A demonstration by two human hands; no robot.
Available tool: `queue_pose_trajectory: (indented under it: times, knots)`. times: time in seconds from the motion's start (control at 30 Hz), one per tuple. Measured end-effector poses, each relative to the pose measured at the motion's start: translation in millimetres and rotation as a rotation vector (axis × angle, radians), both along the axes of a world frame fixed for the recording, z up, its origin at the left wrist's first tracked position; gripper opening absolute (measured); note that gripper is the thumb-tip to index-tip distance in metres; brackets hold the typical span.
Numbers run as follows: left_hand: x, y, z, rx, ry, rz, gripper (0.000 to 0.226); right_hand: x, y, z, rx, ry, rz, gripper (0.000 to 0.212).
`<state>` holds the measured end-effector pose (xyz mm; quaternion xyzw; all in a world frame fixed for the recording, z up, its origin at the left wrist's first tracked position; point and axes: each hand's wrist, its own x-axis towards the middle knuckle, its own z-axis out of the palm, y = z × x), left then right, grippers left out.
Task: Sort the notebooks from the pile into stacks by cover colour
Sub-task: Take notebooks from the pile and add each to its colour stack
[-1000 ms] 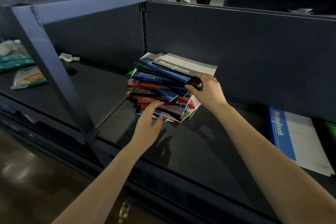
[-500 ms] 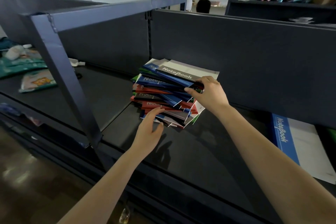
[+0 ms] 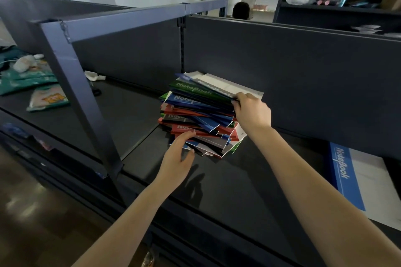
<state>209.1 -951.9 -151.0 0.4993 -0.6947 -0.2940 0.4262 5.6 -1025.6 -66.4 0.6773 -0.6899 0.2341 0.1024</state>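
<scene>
One view to work from, the head camera, looking down at a dark shelf (image 3: pixel 238 184). The mixed pile (image 3: pixel 201 121) of notebooks sits in the middle of it against the back panel, with covers in blue, red, green, grey and white fanned out untidily.

My right hand (image 3: pixel 252 112) is curled on the pile's far right edge. Its fingertips pinch the edge of the green notebook (image 3: pixel 193 90) near the top, though I cannot tell whether they also catch the one beneath. My left hand (image 3: pixel 176 165) lies with straight, relaxed fingers against the pile's lower near corner, bracing it and gripping nothing.

A second ago a grey cover with a blue one lay uppermost and no green cover showed up there. Now the green cover is exposed, and the grey notebook (image 3: pixel 219 84) sits behind it. The right hand has shifted only slightly along the edge, and the left has hardly moved. I read this as leafing through the top layers to choose the next colour, with nothing lifted off yet.

Well to the right lies a single blue notebook (image 3: pixel 345 178), apart from the pile and probably the start of the blue stack. A green edge beside it is too cropped to judge. I judge the sorting has barely begun.
</scene>
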Motion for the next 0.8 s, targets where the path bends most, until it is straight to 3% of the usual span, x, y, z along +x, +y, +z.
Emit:
queue_pose_trajectory:
  times: [0.23,0.33,0.4,0.5,0.63,0.8]
  knots:
    - [0.9,2.4,-0.4,0.009,0.021,-0.017,0.05,-3.4,-7.8,-7.8,-0.073,0.027,0.024,0.032]
    - [2.0,0.4,6.0,-0.019,0.068,-0.016,0.051,-4.7,-7.4,-7.3,-0.236,0.04,0.062,0.028]
    - [2.4,-0.1,13.4,-0.032,0.151,-0.001,0.054,-2.6,0.7,-8.5,-0.409,0.047,0.113,0.024]
    - [0.8,2.3,32.0,0.02,0.469,-0.011,0.06,17.5,25.2,-16.5,-0.548,0.005,0.157,0.017]
    - [-4.5,-0.8,52.6,0.112,0.752,-0.054,0.063,48.9,59.5,-31.8,-0.529,-0.037,0.238,0.021]
    - [-9.1,-8.8,56.7,0.203,0.729,-0.02,0.051,66.1,83.0,-41.8,-0.433,-0.043,0.378,0.026]
